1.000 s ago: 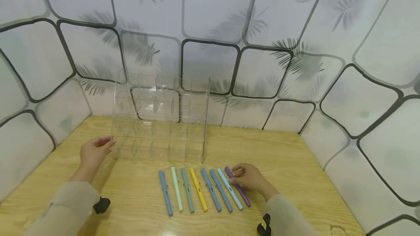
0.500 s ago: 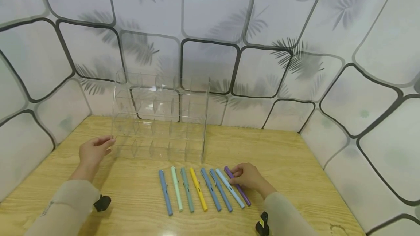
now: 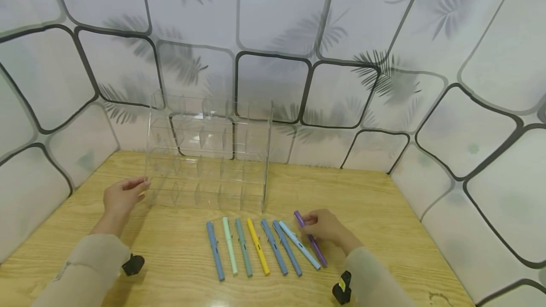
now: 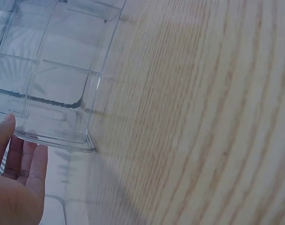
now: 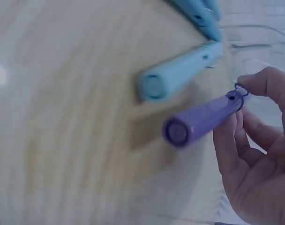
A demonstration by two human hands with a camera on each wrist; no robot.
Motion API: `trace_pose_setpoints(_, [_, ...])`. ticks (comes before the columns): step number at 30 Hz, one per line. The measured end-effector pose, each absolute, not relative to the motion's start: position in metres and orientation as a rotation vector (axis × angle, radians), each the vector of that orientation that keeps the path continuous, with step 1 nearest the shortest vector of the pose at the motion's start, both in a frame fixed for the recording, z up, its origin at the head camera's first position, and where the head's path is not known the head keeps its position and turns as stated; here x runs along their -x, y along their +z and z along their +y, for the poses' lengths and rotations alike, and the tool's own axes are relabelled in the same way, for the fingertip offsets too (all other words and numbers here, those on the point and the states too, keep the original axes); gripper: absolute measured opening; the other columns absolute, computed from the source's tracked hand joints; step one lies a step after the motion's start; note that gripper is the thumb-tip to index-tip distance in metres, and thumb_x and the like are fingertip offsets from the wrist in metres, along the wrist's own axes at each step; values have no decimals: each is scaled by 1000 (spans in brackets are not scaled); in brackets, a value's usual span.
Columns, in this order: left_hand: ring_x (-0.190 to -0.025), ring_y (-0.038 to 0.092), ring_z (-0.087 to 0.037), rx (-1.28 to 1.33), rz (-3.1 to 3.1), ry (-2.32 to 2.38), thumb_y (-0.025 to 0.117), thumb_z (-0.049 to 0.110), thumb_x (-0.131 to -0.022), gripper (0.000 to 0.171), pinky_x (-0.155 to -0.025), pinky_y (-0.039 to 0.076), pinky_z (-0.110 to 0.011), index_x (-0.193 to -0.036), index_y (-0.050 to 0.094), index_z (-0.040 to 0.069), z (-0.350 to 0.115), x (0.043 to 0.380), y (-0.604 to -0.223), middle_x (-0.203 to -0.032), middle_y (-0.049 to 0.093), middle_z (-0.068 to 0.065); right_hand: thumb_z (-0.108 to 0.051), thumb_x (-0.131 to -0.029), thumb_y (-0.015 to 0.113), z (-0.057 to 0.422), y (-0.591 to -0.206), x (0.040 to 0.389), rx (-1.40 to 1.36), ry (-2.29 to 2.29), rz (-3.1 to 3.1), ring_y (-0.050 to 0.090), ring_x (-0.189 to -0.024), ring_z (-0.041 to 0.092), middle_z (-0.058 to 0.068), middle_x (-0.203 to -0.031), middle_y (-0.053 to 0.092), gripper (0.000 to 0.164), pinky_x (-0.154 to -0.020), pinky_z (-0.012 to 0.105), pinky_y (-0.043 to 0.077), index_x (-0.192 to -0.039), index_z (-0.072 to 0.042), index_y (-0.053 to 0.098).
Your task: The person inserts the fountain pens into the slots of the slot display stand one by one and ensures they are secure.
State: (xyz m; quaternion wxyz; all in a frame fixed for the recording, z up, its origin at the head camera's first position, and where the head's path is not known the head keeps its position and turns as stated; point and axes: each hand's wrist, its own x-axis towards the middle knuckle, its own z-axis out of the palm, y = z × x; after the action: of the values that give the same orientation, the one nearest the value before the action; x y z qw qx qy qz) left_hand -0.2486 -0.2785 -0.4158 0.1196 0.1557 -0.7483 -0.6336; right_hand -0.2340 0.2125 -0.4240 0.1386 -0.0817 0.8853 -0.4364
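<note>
My right hand (image 3: 327,225) pinches a purple pen (image 3: 316,248) between thumb and fingers. In the right wrist view the purple pen (image 5: 198,123) is tilted, its end raised off the table with a shadow below. A light blue pen (image 3: 300,245) lies just left of it. At the left, my left hand (image 3: 121,198) holds the side edge of a clear acrylic rack (image 3: 209,198). The left wrist view has the thumb on one side of the panel (image 4: 53,139) and the fingers on the other.
Several more pens lie in a row before the rack, among them a yellow pen (image 3: 258,246), a mint green pen (image 3: 229,245) and a blue pen (image 3: 215,251). The wooden table (image 3: 362,193) meets patterned cloth walls (image 3: 273,84) behind and at both sides.
The right hand has taken hold of the purple pen and raised its upper end slightly. The light blue pen's lower end has shifted a little right. The left hand has stayed put on the rack.
</note>
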Motion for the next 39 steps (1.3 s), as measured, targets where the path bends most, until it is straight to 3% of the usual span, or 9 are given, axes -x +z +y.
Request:
trace_pose_setpoints(4, [-73,58,9,-456,-2185,-1855,68,22,-90,48,-72,56,-19,-124,55,-9,-279,249,-416,-79,58,27,-7,-86,65,217,-416,238,220,-1417,2385,61,-86,23,12,-97,61,43,-71,40,59,-123,12,55])
trace_pose_setpoints(10, [-73,58,9,-457,-2181,-1863,69,24,-89,49,-73,56,-19,-124,56,-8,-280,249,-416,-82,60,25,-9,-92,61,222,-407,241,251,-1592,2163,58,-96,31,21,-109,55,42,-80,43,57,-125,15,49])
trace_pose_setpoints(14, [-73,59,8,-450,-2160,-1881,70,22,-88,43,-71,56,-18,-119,60,-5,-281,249,-417,-80,61,25,-11,-92,63,223,-403,240,253,-1671,2058,58,-98,29,17,-106,54,39,-84,42,55,-118,14,48])
trace_pose_setpoints(19, [-74,59,8,-438,-2136,-1911,70,20,-89,32,-70,55,-17,-113,64,-1,-281,248,-417,-79,61,25,-12,-92,65,223,-400,239,256,-1718,2004,58,-95,21,11,-102,54,26,-85,41,55,-106,4,51])
trace_pose_setpoints(26, [-74,58,9,-443,-2162,-1891,69,20,-90,40,-71,55,-17,-119,60,-5,-280,248,-417,-79,58,28,-13,-90,68,221,-400,243,276,-1764,2034,60,-99,25,12,-102,59,20,-88,43,53,-98,-1,55])
trace_pose_setpoints(33, [-74,58,9,-434,-2157,-1877,68,19,-90,42,-71,55,-17,-121,57,-8,-278,248,-415,-79,58,28,-17,-90,68,210,-389,250,268,-1813,2174,56,-109,41,14,-103,62,30,-91,41,52,-106,6,55])
trace_pose_setpoints(39, [-73,59,8,-427,-2149,-1878,70,19,-89,43,-71,55,-17,-120,58,-8,-278,247,-415,-80,60,26,-17,-91,67,195,-373,257,206,-1910,2206,63,-98,29,15,-101,65,31,-91,43,52,-109,7,60])
